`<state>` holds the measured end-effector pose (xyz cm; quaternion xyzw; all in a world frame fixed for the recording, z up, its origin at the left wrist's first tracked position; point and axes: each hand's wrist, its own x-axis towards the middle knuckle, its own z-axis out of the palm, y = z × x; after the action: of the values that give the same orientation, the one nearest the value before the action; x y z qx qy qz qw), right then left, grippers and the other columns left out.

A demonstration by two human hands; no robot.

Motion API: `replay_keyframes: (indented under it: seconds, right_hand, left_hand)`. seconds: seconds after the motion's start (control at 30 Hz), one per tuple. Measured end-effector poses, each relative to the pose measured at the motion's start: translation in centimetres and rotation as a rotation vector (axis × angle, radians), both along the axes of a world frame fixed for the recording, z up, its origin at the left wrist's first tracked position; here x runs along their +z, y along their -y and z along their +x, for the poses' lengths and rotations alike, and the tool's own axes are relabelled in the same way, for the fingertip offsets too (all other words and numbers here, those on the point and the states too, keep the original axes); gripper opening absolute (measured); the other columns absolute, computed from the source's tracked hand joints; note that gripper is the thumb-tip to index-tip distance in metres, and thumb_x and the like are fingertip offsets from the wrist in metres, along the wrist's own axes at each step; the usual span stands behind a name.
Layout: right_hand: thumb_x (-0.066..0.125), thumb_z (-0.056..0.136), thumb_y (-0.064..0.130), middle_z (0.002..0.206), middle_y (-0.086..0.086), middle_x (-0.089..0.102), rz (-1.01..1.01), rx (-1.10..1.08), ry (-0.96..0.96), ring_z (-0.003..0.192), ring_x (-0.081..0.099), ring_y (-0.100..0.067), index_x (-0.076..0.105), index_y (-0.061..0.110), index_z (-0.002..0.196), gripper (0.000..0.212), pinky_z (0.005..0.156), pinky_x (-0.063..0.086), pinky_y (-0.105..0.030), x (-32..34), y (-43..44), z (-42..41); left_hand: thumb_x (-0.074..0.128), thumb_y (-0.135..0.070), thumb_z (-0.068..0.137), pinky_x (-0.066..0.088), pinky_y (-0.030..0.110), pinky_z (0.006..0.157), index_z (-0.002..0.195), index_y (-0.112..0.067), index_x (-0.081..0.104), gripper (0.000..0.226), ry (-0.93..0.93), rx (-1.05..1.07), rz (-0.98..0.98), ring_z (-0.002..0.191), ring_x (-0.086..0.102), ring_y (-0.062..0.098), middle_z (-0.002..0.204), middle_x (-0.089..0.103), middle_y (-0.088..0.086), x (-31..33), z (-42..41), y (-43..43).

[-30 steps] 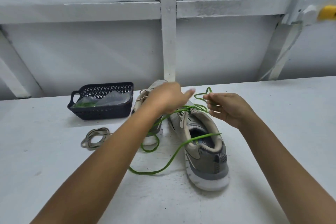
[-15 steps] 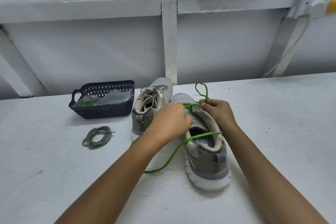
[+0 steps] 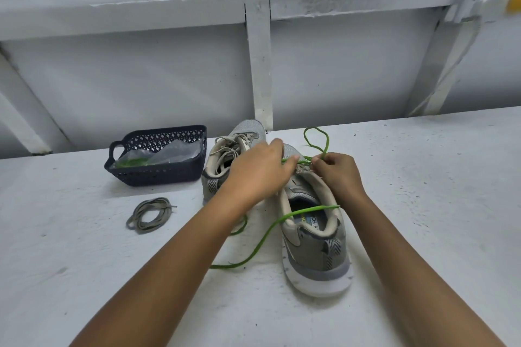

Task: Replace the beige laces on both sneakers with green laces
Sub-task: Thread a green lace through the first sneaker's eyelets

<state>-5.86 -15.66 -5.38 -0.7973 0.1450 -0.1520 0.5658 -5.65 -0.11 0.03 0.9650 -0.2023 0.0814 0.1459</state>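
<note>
Two grey sneakers stand side by side on the white table (image 3: 423, 205). The near right sneaker (image 3: 315, 248) carries a green lace (image 3: 270, 229) that crosses its opening and trails onto the table. My right hand (image 3: 338, 175) pinches a loop of that green lace above the eyelets. My left hand (image 3: 259, 172) lies over the sneaker's tongue, its fingertips at the lace; its grip is hidden. The far left sneaker (image 3: 225, 155) has beige laces in it.
A coiled grey-beige lace (image 3: 149, 215) lies loose on the table at the left. Behind it stands a dark blue basket (image 3: 158, 175) with a plastic bag holding something green. A white framed wall runs along the table's back edge.
Both hands came down from above the sneaker onto its eyelets. The green lace's loose length on the table has grown shorter, and its loop stands up beside my right hand.
</note>
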Motion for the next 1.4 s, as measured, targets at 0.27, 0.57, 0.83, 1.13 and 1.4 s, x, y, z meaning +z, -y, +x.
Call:
replay_keyframes:
  seconds: [0.27, 0.57, 0.83, 1.13, 1.4]
  right_hand:
    - [0.057, 0.092, 0.019, 0.056, 0.01, 0.053, -0.256, 0.035, -0.054, 0.057, 0.046, 0.002, 0.059, 0.013, 0.067, 0.026, 0.045, 0.031, -0.006, -0.3, 0.1, 1.1]
    - [0.058, 0.092, 0.02, 0.063, 0.005, 0.056, -0.265, 0.053, -0.051, 0.068, 0.053, -0.012, 0.066, 0.009, 0.073, 0.023, 0.056, 0.033, -0.022, -0.3, 0.0, 1.0]
    - [0.066, 0.087, 0.021, 0.059, 0.009, 0.055, -0.226, 0.084, -0.023, 0.065, 0.05, -0.006, 0.065, 0.018, 0.071, 0.016, 0.052, 0.032, -0.013, -0.3, 0.0, 1.0]
    - [0.065, 0.087, 0.023, 0.068, 0.0, 0.061, -0.086, 0.105, -0.076, 0.072, 0.054, -0.014, 0.067, 0.006, 0.075, 0.02, 0.063, 0.039, -0.026, -0.2, -0.3, 0.8]
    - [0.049, 0.095, 0.017, 0.061, 0.007, 0.058, -0.025, -0.019, -0.116, 0.053, 0.05, 0.001, 0.055, 0.011, 0.068, 0.028, 0.041, 0.033, -0.004, -0.1, -0.2, 0.9]
  left_hand:
    - [0.049, -0.012, 0.083, 0.045, 0.031, 0.082, 0.103, -0.011, 0.07, 0.029, -0.293, -0.07, 0.159, 0.103, 0.055, 0.029, 0.107, 0.065, 0.011, 0.6, 3.5, 3.0]
    - [0.055, -0.01, 0.083, 0.047, 0.03, 0.066, 0.092, -0.004, 0.069, 0.018, -0.43, -0.011, 0.026, 0.087, 0.062, 0.029, 0.095, 0.068, 0.017, -0.7, 4.5, 3.5]
    - [0.064, -0.018, 0.083, 0.047, 0.027, 0.078, 0.092, -0.019, 0.076, 0.016, -0.388, 0.052, -0.25, 0.095, 0.064, 0.022, 0.097, 0.072, 0.006, -2.9, 4.4, 2.9]
    - [0.057, -0.017, 0.085, 0.046, 0.029, 0.079, 0.069, -0.024, 0.062, 0.018, -0.397, 0.073, -0.247, 0.097, 0.062, 0.025, 0.096, 0.07, 0.007, -3.4, 4.4, 3.2]
    - [0.047, -0.011, 0.085, 0.04, 0.028, 0.064, 0.07, -0.017, 0.051, 0.017, -0.33, 0.108, -0.437, 0.08, 0.054, 0.024, 0.087, 0.061, 0.007, -2.2, 4.2, 1.6]
